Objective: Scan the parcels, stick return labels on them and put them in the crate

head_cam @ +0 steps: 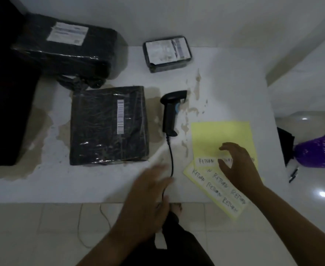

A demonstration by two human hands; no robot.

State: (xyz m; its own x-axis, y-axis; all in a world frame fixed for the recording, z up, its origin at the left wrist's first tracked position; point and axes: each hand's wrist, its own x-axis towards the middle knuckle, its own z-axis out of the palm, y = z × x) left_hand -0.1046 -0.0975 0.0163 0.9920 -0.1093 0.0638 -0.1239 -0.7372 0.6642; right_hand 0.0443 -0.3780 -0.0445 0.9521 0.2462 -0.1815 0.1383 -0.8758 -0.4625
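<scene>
White, stained counter carries everything. On it, my right hand hovers with fingers spread wide and empty over the yellow sheet of RETURN labels, directly beneath them. My left hand, blurred and open, is nearer the barcode scanner, whose handle points toward me, and the barcoded parcel lies beyond to the left.

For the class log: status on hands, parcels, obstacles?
Left hand open, empty. Right hand open over labels. Three parcels unlabelled. Scanner idle.
</scene>
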